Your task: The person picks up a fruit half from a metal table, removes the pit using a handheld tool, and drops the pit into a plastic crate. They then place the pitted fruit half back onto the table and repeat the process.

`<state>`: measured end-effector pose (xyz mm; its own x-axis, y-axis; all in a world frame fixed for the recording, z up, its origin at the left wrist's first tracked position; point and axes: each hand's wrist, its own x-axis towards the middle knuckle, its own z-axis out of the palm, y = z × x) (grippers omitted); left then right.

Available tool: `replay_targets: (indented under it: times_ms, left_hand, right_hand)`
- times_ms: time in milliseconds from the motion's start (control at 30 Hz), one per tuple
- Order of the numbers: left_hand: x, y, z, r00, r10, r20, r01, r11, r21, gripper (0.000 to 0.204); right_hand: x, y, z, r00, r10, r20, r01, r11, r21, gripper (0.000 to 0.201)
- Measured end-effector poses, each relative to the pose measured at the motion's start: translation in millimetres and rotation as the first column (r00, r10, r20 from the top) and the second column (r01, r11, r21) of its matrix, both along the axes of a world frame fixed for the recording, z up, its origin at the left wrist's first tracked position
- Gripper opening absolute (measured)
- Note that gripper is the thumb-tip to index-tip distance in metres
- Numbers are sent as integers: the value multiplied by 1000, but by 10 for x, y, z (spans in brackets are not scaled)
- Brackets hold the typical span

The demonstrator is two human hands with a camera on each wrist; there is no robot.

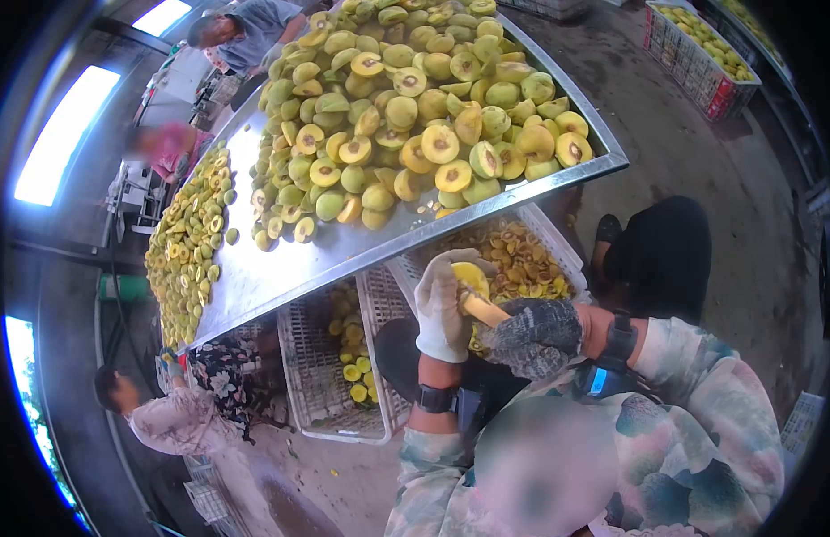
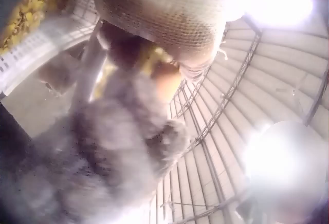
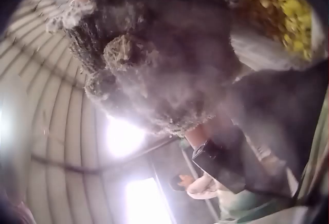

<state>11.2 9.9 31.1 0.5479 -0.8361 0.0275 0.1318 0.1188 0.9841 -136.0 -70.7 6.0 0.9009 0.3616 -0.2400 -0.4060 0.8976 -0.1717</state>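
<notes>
My left hand (image 1: 443, 309), in a pale knit glove, holds a yellow peach half (image 1: 471, 277) with the fingers curled round it. In a dark grey, worn glove, my right hand (image 1: 536, 338) grips a tool with a light wooden handle (image 1: 486, 311). The handle points at the peach half, and the tool's working end is hidden there. Both hands are close together over a crate (image 1: 567, 255) of peach pieces. The left wrist view shows the pale glove (image 2: 159, 18) above the blurred grey glove (image 2: 103, 136). In the right wrist view the grey glove (image 3: 159, 54) hides what it grips.
A metal-rimmed table (image 1: 254, 286) heaped with peach halves (image 1: 388, 107) stands in front. Below it is another white crate (image 1: 334, 428) with some halves inside. A full crate (image 1: 701, 72) sits on the floor at the back right. Other people (image 1: 187, 416) work along the table's left side.
</notes>
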Motion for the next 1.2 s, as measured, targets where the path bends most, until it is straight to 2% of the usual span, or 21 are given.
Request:
replay_targets:
  times_ms: [100, 200, 267, 300, 333, 367, 400, 467, 500, 567, 633, 733, 767, 800, 833, 900, 933, 967, 1033, 1167, 1200]
  left_hand:
    - [-34, -72, -60, 998, 39, 48, -37, 999, -36, 53]
    - [-52, -38, -136, 975, 146, -167, -154, 987, -34, 51]
    - [-11, 13, -205, 982, 111, -156, -121, 991, -60, 53]
    - [9, 19, -222, 988, 69, -141, -83, 992, -95, 54]
    - [-2, -4, -194, 987, 75, -138, -90, 991, -103, 54]
    - [-33, -27, -154, 958, 152, -244, -174, 982, -70, 55]
    - [-43, -35, -128, 912, 228, -342, -251, 968, -26, 56]
    - [112, -39, -150, 807, 396, -438, -446, 895, -12, 55]
    - [211, -16, -158, 660, 534, -528, -617, 787, 24, 54]
    - [443, 235, 40, 609, 707, -360, -727, 679, 103, 47]
    - [725, 533, 63, 599, 800, -35, -801, 599, -7, 45]
    - [1106, 772, 230, 550, 794, 259, -834, 538, 120, 50]
    - [1247, 815, 185, 268, 479, 836, -926, 367, 87, 55]
    - [1361, 841, 142, -101, -114, 988, -966, 250, -70, 62]
    - [1378, 692, 248, 158, -1, 988, -933, 328, 149, 65]
    - [1609, 384, 113, 154, -9, 988, -827, 545, 134, 67]
    - [1652, 171, 84, 184, -60, 981, -764, 619, 181, 67]
    - [1643, -60, 84, 208, -114, 972, -691, 685, 228, 68]
    - [1582, -457, 100, 248, -324, 913, -628, 664, 406, 68]
    - [1619, -941, -49, 300, -516, 802, -680, 475, 559, 62]
    - [1588, -967, -16, 327, -484, 812, -692, 462, 554, 58]
  right_hand:
    - [-6, 48, -54, 993, -114, 19, 115, 992, -56, 25]
    - [35, 88, -13, 987, -160, 24, 161, 987, -6, 25]
    - [-1, -14, 106, 987, -55, 153, 107, 928, -358, 27]
    - [67, -29, 122, 987, -46, 154, 100, 926, -363, 27]
    - [183, -30, 136, 973, 44, 227, 138, 678, -722, 28]
    - [270, -13, 129, 954, 153, 256, 201, 302, -932, 30]
    - [309, 32, 108, 953, 158, 259, 203, 303, -931, 30]
    - [344, 170, 19, 920, 142, 365, 389, -441, -809, 37]
    - [333, 224, -150, 919, 146, 365, 391, -442, -807, 37]
    - [266, 192, -695, 963, -135, 232, 187, -282, -941, 38]
    - [133, -81, -1176, 970, 111, -216, -161, -369, -915, 37]
    - [48, -225, -931, 944, 35, -327, -310, -244, -919, 35]
    - [40, -239, -827, 937, 51, -346, -345, -30, -938, 35]
    - [73, -264, -768, 932, 68, -356, -362, 183, -914, 35]
    - [83, -268, -789, 936, 66, -346, -353, 179, -919, 35]
    - [-13, -246, -965, 918, 394, -36, 107, -335, -936, 33]
    - [-39, -244, -1151, 932, 362, -5, 82, -224, -971, 33]
    - [-50, -234, -1048, 935, 354, -9, 82, -240, -967, 33]
    - [-92, -210, -853, 974, -18, -226, -224, 65, -972, 34]
    - [-181, -344, -671, 977, -59, -206, -207, -19, -978, 38]
    - [-209, -331, -836, 986, -76, -146, -157, -162, -974, 38]
